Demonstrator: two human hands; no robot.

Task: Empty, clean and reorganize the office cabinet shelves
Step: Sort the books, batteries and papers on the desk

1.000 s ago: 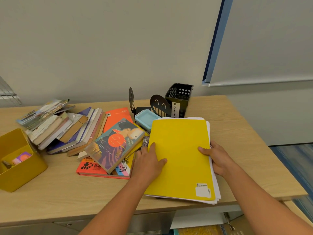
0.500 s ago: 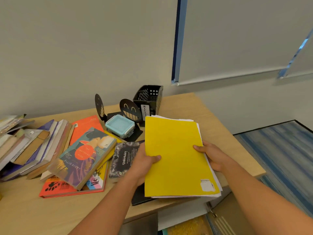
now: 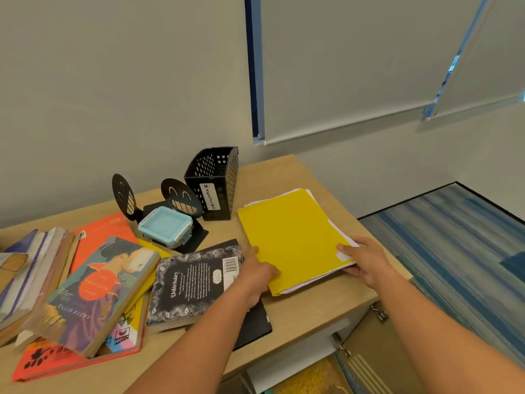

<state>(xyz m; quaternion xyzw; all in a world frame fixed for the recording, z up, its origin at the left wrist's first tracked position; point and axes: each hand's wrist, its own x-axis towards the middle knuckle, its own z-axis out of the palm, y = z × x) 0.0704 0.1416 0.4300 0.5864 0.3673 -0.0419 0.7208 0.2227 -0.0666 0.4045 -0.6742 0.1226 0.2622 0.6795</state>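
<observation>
A yellow folder [image 3: 292, 237] stuffed with white papers lies tilted near the right end of the wooden cabinet top [image 3: 309, 305]. My left hand [image 3: 257, 273] grips its near left corner, thumb on top. My right hand [image 3: 366, 260] holds its near right corner, fingers under the papers. A black patterned book [image 3: 190, 282] lies just left of the folder, on a black binder [image 3: 252, 325].
A black mesh magazine holder [image 3: 216, 180] and smiley bookends [image 3: 176, 194] stand at the back with a pale blue box [image 3: 166, 227]. Books [image 3: 93, 291] are piled on the left. An open cabinet door [image 3: 372, 351] hangs below the top's right edge. Blue carpet [image 3: 460, 251] lies to the right.
Both hands carried the yellow folder to the right and set it toward the right end, uncovering the black patterned book. The view swung right.
</observation>
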